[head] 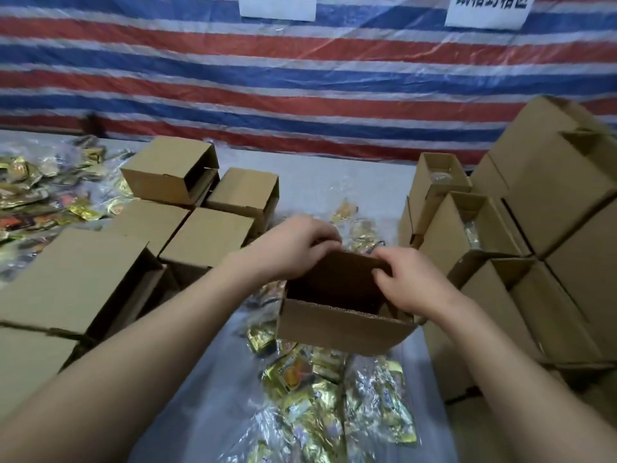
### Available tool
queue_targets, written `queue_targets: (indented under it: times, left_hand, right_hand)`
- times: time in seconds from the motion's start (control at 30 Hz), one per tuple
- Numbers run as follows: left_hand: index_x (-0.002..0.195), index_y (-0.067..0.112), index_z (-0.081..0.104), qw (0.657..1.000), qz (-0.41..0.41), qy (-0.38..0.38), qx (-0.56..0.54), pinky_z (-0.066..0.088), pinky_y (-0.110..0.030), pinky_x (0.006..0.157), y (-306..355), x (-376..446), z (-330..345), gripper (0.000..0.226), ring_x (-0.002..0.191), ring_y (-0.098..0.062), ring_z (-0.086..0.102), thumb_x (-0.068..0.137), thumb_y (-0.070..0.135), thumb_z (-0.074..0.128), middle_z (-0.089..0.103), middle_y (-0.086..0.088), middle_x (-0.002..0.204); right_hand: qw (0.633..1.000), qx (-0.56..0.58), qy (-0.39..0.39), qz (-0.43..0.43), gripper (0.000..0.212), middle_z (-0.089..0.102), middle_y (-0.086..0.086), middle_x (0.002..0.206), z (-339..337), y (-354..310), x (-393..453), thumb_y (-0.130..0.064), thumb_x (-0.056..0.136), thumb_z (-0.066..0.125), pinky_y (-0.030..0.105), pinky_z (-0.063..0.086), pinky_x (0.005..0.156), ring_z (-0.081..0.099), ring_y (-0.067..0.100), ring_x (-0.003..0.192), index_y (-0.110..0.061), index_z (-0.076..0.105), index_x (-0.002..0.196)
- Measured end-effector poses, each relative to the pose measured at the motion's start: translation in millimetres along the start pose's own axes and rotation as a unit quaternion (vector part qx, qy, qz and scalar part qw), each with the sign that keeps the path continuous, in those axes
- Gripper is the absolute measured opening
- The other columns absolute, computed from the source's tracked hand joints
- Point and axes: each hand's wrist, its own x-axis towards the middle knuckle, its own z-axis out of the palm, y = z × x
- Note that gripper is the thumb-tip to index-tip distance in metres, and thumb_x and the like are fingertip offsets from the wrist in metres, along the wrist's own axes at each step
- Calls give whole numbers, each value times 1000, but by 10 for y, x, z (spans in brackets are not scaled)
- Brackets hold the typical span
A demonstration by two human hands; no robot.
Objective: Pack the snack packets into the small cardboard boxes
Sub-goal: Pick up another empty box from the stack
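Note:
A small open cardboard box (337,332) is held above the table in the middle, its mouth facing me, and its inside looks dark. My left hand (293,248) grips the far left rim with curled fingers. My right hand (407,282) grips the far right rim, fingers hooked over the edge. Gold snack packets (310,385) in clear wrap lie on the table below and in front of the box. More packets (43,192) are heaped at the far left.
Small cardboard boxes (170,175) lie on their sides at the left, some stacked. Upright boxes (467,225) with open tops stand at the right beside a tall stack (561,195). A striped tarpaulin (300,78) hangs behind the table.

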Motion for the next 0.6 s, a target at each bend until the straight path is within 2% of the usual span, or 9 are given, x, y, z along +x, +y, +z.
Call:
queue_targets:
  times: [0.1,0.17,0.2,0.27,0.33,0.4,0.5,0.53,0.6]
  left_hand:
    - [123,18,65,973,-110,159,-128,46,-24,89,-141,-239,432,30,102,-5,58,102,31,47,66,8,114]
    - [128,16,59,935,-237,203,-169,45,-26,88,-328,-509,847,31,101,-7,56,103,26,44,64,4,118]
    - [129,14,57,916,-307,186,-179,45,-29,86,-457,-667,1068,31,99,-11,56,103,23,42,64,-2,121]
    - [132,9,51,888,-421,73,-170,45,-31,81,-736,-1009,1522,33,95,-21,57,103,16,38,62,-14,125]
    - [140,8,44,872,-465,-92,-119,43,-29,84,-957,-1352,1923,40,109,-27,58,102,14,36,56,-17,136]
    - [143,8,40,858,-465,-202,-86,44,-28,90,-1057,-1642,2204,47,120,-27,56,101,29,43,51,-14,144]
    - [152,6,13,828,-492,-239,-124,49,-33,88,-1068,-1859,2458,95,116,-28,60,88,57,62,51,-15,144]
    - [153,7,3,814,-511,-231,-150,51,-35,86,-1053,-1882,2499,108,114,-30,62,83,59,68,52,-16,142]
    - [152,8,0,789,-541,-211,-200,54,-36,81,-1047,-1906,2558,116,108,-31,64,77,57,75,54,-18,137]
  right_hand:
    - [999,-22,-32,25,12,52,-9,79,266,189,-131,-19,94,54,30,34,62,51,15,76,-24,53,83]
    - [997,-29,-54,51,13,51,-6,79,478,287,-218,-21,95,53,30,33,62,50,18,76,-24,50,83]
    - [996,-30,-61,62,14,52,-5,81,591,322,-253,-21,96,52,31,34,62,51,19,77,-24,49,83]
    - [994,-33,-70,75,13,55,-2,85,808,370,-310,-21,96,51,32,40,64,56,22,82,-24,47,84]
    - [993,-30,-79,82,13,55,-1,87,1011,403,-358,-18,96,49,33,43,66,58,25,86,-24,46,85]
    - [993,-20,-81,89,14,51,-3,86,1188,430,-421,-15,96,46,32,39,64,55,22,81,-24,45,86]
    - [994,5,-52,97,13,49,-7,84,1353,493,-488,-13,98,46,30,34,66,54,19,80,-22,55,99]
    - [994,8,-48,100,15,49,-8,84,1374,513,-493,-14,98,46,29,34,67,55,20,82,-20,58,105]
    - [994,3,-49,97,17,50,-8,86,1373,535,-489,-17,99,46,29,35,68,59,23,87,-19,59,109]
